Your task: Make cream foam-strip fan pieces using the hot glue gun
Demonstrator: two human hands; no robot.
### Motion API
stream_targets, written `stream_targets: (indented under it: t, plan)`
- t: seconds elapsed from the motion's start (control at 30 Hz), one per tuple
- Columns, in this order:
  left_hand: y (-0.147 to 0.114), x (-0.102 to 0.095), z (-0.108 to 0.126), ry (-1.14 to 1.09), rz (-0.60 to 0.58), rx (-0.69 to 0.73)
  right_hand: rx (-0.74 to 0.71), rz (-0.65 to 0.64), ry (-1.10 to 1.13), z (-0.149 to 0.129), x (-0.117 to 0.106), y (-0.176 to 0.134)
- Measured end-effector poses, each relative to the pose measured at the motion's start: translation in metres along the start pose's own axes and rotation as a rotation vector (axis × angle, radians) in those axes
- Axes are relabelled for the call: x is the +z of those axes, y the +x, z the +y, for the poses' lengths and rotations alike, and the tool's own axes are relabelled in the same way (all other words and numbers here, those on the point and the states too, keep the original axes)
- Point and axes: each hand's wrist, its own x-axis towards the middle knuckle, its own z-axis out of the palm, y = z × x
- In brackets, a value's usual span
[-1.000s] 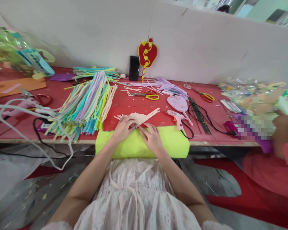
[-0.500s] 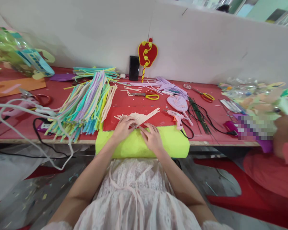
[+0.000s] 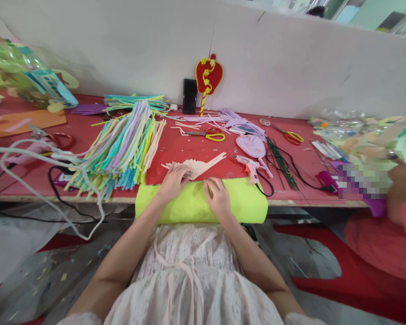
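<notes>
On the red table surface lies a fan-like row of cream pipe cleaners (image 3: 203, 169), with longer ends reaching to the right. My left hand (image 3: 174, 181) is closed over its near left part, and the fingertips hide what they grip there. To the right, apart from the row, my right hand (image 3: 218, 195) is loosely bent above a bright yellow-green cloth (image 3: 245, 203) draped over the table edge. I see nothing in that hand. Just right of it sits a pink glue gun (image 3: 252, 168).
A big bundle of coloured pipe cleaners (image 3: 118, 144) stands left. Yellow-handled scissors (image 3: 214, 134), lilac pipe cleaners (image 3: 242, 123) and a black phone (image 3: 190, 96) lie farther back. A red apple-shaped ornament (image 3: 209, 76) stands by the wall. A white cable (image 3: 54, 212) loops at left; a person's arm (image 3: 399, 189) is at right.
My right hand has drawn back to the right, away from the cream pipe cleaners and my left fingers. My left hand stays on the row almost unmoved.
</notes>
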Motion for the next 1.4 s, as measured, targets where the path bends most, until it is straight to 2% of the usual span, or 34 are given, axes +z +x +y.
stream_targets:
  t: [0.3,0.4,0.57,0.7,0.83,0.93,1.0,1.13,1.27,1.33,1.4]
  plan:
    - [0.0,0.002,-0.008,-0.056,0.184,-0.094,0.022,0.008,0.01,0.002,0.003,0.0]
    - [-0.001,0.001,-0.006,-0.05,0.188,-0.118,0.025,0.007,0.0,0.002,0.003,0.0]
    - [-0.003,0.0,-0.004,0.014,0.123,-0.12,0.033,0.005,-0.005,0.001,0.002,0.001]
    - [0.014,-0.011,-0.017,0.03,0.166,-0.184,0.04,0.014,0.006,0.001,0.002,0.001]
    - [0.05,-0.022,-0.037,0.11,0.047,-0.216,0.041,0.014,0.022,0.001,0.002,0.001]
    - [0.075,-0.018,-0.039,0.113,-0.22,-0.203,0.034,0.014,0.025,0.001,0.001,0.001]
    - [0.087,-0.013,-0.035,0.162,-0.31,-0.217,0.031,0.02,0.028,0.001,0.001,0.002]
    - [0.099,-0.011,-0.03,0.152,-0.401,-0.281,0.037,0.034,0.05,0.001,0.001,0.002]
    - [0.103,-0.023,-0.04,0.02,-0.525,-0.268,0.064,0.056,0.113,0.001,-0.001,0.003]
    - [0.102,-0.03,-0.045,-0.075,-0.527,-0.292,0.087,0.071,0.167,0.002,-0.002,0.005]
    - [0.098,-0.034,-0.046,-0.18,-0.467,-0.321,0.126,0.085,0.226,0.003,-0.004,0.007]
